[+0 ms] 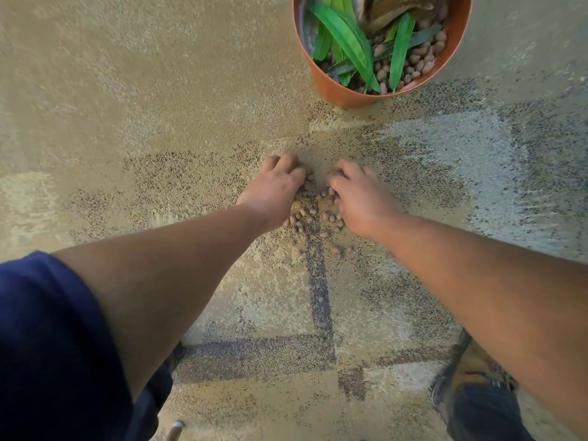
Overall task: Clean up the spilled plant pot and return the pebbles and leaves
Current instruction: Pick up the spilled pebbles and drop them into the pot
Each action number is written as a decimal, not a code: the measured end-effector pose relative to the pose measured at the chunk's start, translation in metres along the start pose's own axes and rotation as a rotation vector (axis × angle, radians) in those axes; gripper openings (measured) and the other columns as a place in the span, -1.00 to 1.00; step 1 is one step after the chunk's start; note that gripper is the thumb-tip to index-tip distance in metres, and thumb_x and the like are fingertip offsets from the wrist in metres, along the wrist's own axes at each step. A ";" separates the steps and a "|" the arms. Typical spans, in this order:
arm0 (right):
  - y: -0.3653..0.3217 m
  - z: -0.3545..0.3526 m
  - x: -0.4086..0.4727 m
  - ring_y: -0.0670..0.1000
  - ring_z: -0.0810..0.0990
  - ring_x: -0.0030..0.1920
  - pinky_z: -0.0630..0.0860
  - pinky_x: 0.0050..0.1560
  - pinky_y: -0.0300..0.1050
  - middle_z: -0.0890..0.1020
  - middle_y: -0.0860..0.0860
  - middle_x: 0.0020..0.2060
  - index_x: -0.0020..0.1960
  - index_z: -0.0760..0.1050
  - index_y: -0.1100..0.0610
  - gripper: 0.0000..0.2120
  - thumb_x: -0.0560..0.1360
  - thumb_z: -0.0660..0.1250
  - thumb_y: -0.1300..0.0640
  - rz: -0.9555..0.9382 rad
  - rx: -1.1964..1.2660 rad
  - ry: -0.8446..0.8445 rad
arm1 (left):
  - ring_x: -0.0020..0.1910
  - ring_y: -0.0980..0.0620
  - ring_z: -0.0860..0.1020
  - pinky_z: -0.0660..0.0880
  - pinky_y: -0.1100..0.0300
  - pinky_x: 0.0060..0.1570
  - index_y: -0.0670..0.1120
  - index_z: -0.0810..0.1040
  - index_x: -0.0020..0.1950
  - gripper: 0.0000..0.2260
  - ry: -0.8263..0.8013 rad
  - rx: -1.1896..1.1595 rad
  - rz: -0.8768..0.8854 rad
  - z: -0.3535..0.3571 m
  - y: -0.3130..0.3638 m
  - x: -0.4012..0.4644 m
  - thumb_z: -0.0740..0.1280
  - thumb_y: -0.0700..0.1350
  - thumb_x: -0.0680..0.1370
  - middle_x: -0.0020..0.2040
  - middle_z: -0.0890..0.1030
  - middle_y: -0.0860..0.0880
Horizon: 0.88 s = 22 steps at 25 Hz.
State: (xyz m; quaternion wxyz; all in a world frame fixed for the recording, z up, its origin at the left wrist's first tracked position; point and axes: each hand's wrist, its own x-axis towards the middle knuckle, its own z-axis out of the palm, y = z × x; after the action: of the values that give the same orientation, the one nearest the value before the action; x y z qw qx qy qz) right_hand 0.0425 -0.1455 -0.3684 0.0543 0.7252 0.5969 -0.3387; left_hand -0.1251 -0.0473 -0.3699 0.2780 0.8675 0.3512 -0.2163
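Observation:
An orange plant pot stands upright on the carpet at the top, holding green leaves and brown clay pebbles. A loose pile of spilled pebbles lies on the carpet below it. My left hand and my right hand rest on either side of the pile, fingers curled and cupping pebbles between them. Some pebbles are hidden under the palms, and a few strays lie nearer to me.
The floor is beige patterned carpet with dark speckled stripes. My shoe shows at the bottom right. A dark blue sleeve fills the bottom left, and a small metal end sits at the bottom edge.

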 end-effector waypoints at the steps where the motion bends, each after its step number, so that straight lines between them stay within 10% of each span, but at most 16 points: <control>1: -0.001 -0.001 -0.001 0.26 0.45 0.37 0.41 0.43 0.19 0.40 0.18 0.47 0.28 0.53 0.17 -0.62 0.49 0.45 0.27 -0.002 -0.005 -0.004 | 0.38 -0.17 0.32 0.48 -0.11 0.38 -0.04 0.41 0.50 -0.43 0.025 -0.009 0.007 0.001 -0.002 -0.003 0.23 -0.37 0.50 0.41 0.40 -0.06; 9: -0.004 0.002 -0.006 0.07 0.53 -0.02 0.58 0.06 -0.01 0.49 0.07 -0.04 0.00 0.55 0.19 -0.98 0.58 0.36 0.26 -0.002 0.078 0.036 | 0.16 -0.05 0.49 0.52 0.04 0.31 -0.03 0.51 0.38 -0.58 0.024 -0.159 -0.079 0.004 -0.005 -0.013 0.29 -0.39 0.60 0.28 0.47 -0.05; 22: -0.005 -0.001 -0.013 0.00 0.62 0.03 0.59 0.19 -0.11 0.64 -0.02 0.04 -0.03 0.65 0.07 -0.85 0.53 0.44 0.31 0.492 0.579 0.120 | -0.09 0.08 0.59 0.60 0.31 -0.14 -0.05 0.60 -0.10 -0.78 0.090 -0.418 -0.338 -0.015 0.000 -0.011 0.32 -0.38 0.55 -0.02 0.56 0.04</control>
State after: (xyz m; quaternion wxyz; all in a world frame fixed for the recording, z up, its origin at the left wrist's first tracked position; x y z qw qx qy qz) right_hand 0.0381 -0.1546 -0.3584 -0.1082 0.8505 0.2869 -0.4273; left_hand -0.1298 -0.0427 -0.3523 0.3952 0.7289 0.5402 -0.1439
